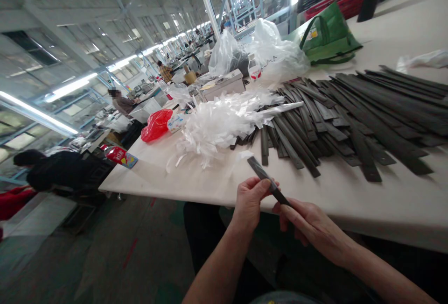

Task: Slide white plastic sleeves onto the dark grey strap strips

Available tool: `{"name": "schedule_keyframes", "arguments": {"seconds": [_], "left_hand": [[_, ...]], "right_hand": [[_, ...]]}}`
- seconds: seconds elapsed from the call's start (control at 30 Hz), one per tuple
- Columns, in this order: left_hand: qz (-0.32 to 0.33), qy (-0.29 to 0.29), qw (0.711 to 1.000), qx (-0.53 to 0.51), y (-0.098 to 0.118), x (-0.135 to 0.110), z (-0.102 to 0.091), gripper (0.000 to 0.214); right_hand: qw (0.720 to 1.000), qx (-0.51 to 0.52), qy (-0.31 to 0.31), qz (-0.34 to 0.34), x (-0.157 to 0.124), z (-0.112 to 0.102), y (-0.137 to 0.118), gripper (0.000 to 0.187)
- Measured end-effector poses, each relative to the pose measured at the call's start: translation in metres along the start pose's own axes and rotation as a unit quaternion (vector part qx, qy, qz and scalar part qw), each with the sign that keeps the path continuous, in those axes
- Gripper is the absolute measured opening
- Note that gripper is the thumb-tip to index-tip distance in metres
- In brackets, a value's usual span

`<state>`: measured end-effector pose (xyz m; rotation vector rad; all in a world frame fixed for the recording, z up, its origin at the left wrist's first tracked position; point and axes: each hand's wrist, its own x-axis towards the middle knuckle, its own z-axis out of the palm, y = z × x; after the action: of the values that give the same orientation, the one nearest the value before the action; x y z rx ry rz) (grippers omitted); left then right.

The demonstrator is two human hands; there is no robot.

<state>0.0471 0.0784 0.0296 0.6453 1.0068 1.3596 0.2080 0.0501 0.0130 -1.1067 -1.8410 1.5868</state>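
Note:
A short dark strip (pixel 258 169) is held in front of me at the table's near edge, slanting from upper left to lower right. My left hand (pixel 250 200) pinches it near the middle, thumb on top. The fingers of my right hand (pixel 311 224) are closed on its lower right end, which they partly hide. Beyond my hands a large heap of similar dark strips (pixel 371 126) lies fanned across the table. Left of that heap is a pile of thin white translucent film pieces (pixel 217 124).
The pale table (pixel 210 185) carries a red bottle (pixel 121 156), a red plastic bag (pixel 157 125), a grey box (pixel 224 84), clear plastic bags (pixel 269 45) and a green bag (pixel 329 35). Other people work at the left, one in dark clothing (pixel 66 168) bent over.

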Motion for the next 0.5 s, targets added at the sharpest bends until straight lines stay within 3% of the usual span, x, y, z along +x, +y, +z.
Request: {"name": "schedule_keyframes", "arguments": {"seconds": [0.17, 0.3, 0.37, 0.5], "left_hand": [[0.069, 0.053, 0.996, -0.018, 0.013, 0.006, -0.008, 0.026], [-0.004, -0.038, 0.996, 0.086, -0.01, -0.013, 0.0, 0.026], [-0.013, -0.054, 0.995, 0.088, -0.016, -0.016, 0.002, 0.03], [0.075, 0.006, 0.997, -0.013, 0.002, 0.001, 0.001, 0.033]], "right_hand": [[0.998, -0.05, 0.035, -0.006, -0.005, 0.004, 0.012, 0.044], [0.997, -0.056, 0.058, -0.02, 0.001, 0.001, 0.013, 0.046], [0.996, -0.057, 0.06, -0.027, 0.002, -0.001, 0.011, 0.047], [0.997, -0.065, 0.041, -0.012, 0.001, 0.002, 0.01, 0.05]]}}
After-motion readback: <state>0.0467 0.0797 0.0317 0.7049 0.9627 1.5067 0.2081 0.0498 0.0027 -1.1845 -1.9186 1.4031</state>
